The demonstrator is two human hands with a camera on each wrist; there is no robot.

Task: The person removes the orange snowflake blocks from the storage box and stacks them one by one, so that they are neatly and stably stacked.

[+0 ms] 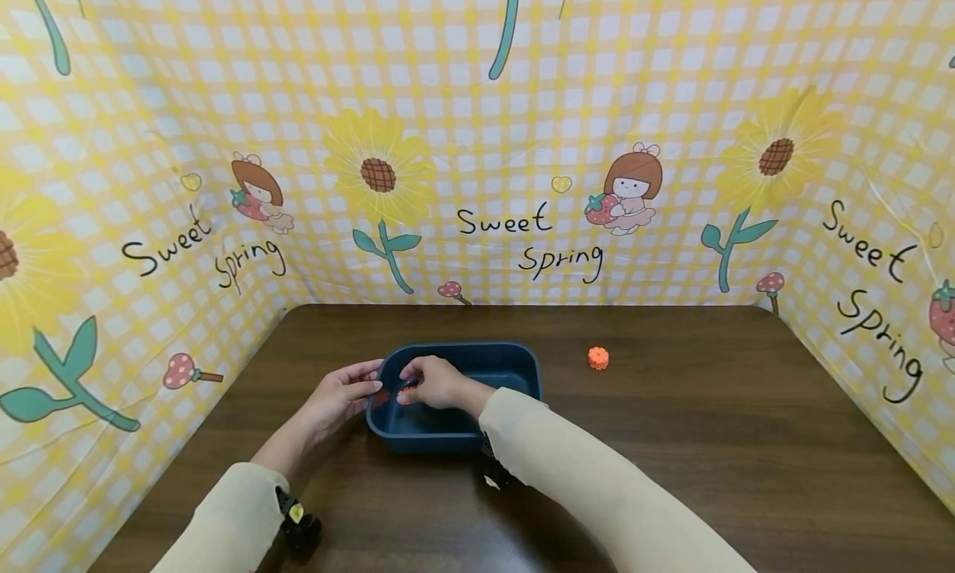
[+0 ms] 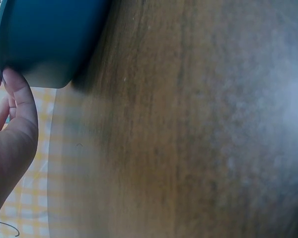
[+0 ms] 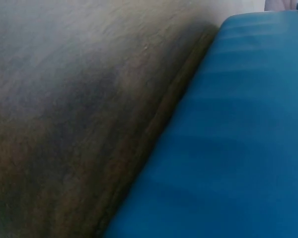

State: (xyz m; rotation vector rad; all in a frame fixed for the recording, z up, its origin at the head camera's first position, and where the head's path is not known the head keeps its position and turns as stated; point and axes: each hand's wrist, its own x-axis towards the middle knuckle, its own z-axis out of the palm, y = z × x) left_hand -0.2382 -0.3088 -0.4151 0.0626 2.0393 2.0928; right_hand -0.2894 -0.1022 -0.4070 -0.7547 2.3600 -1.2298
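Observation:
A dark blue rectangular bin [image 1: 433, 444] stands on the table. My left hand [image 1: 334, 400] grips the bin's left end by the rim, and the left wrist view shows the thumb [image 2: 21, 94] on the outer wall [image 2: 49, 39]. Reaching in over the front rim, my right hand [image 1: 438, 382] pinches a small orange-red piece [image 1: 407, 392] inside the bin, near its left end. The fingers cover most of that piece. Its shape is hard to tell. Only the bin's outer side [image 3: 228, 148] shows in the right wrist view, with the right hand out of sight.
A small orange flower-shaped piece [image 1: 598, 358] lies on the brown wooden table [image 1: 694, 424], to the right of the bin. Yellow-checked cloth [image 1: 477, 142] with printed sunflowers stands as walls at the back and both sides.

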